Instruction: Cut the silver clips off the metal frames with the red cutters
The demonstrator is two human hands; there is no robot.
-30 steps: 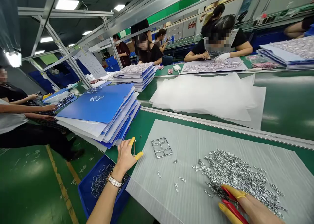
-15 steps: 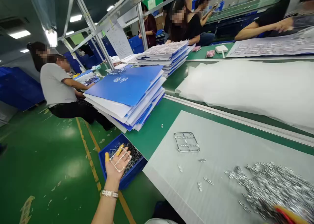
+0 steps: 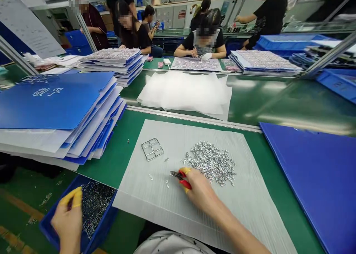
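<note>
My right hand [image 3: 201, 189], with yellow finger covers, grips red-handled nippers [image 3: 179, 176]; their dark jaws point left over the white sheet [image 3: 217, 218]. Just beyond it lies a heap of small silvery metal pieces [image 3: 211, 161]. A square metal frame with cross bars [image 3: 152, 149] rests on the sheet to the left. A few loose pieces [image 3: 167, 183] lie between the frame and the nippers. My left hand [image 3: 68, 218], fingertips covered in yellow, is closed above the left side of a blue bin [image 3: 109, 218] holding dark metal scraps. Whether its fingers hold anything is hidden.
Blue and white boards [image 3: 52, 101] are stacked at the left, overhanging the table edge. A large blue board [image 3: 314, 172] lies at the right. Past the metal rail are white sheets [image 3: 185, 92]. A person [image 3: 204, 42] works opposite, beside more stacks [image 3: 264, 62].
My view has swung right. The left hand, open with a metal frame on its palm before, is now closed and that frame no longer shows in it. My right hand with the nippers has come into full view.
</note>
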